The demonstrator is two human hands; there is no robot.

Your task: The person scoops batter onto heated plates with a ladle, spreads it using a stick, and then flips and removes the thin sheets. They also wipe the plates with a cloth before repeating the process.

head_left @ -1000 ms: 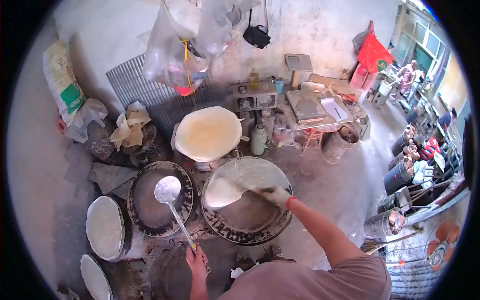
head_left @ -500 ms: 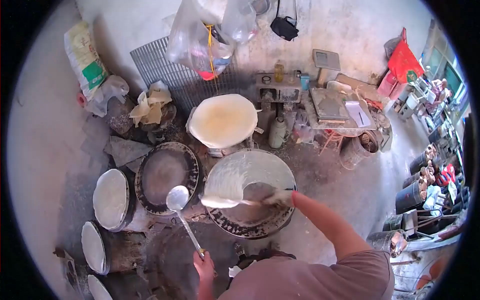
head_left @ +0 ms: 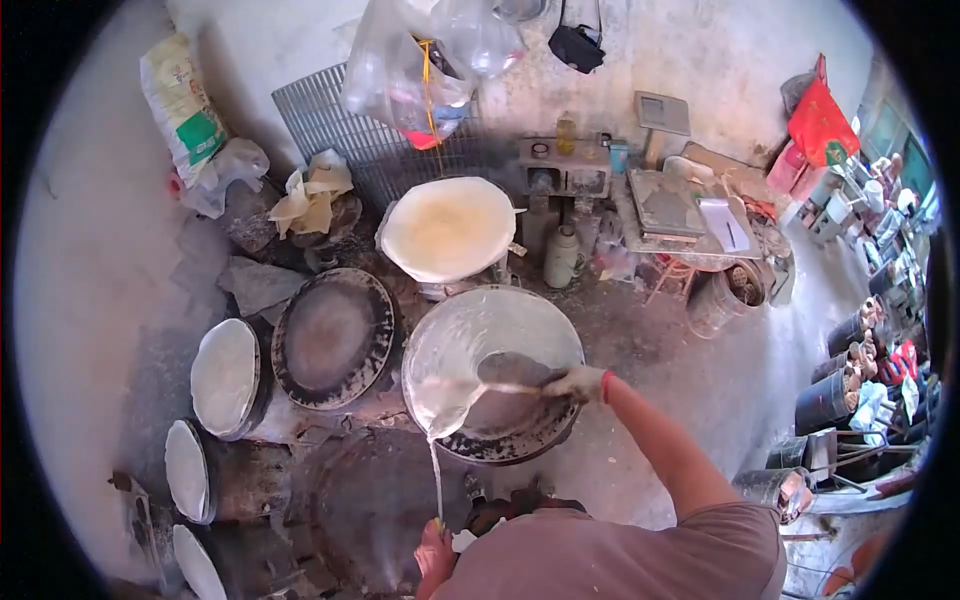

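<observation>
In the head view, the right hand (head_left: 578, 382) is closed around a thin spreader stick (head_left: 490, 385) at centre frame, and pale batter (head_left: 455, 345) covers the upper and left parts of the round griddle (head_left: 560, 425); its dark lower right looks left to coat. At bottom centre, the left hand (head_left: 436, 553) grips a ladle handle (head_left: 436, 480) whose bowl reaches the griddle's lower left edge.

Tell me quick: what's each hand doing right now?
Left hand: closed on the ladle handle, low by the body.
Right hand: closed on the spreader, its blade on the batter across the griddle.
</observation>
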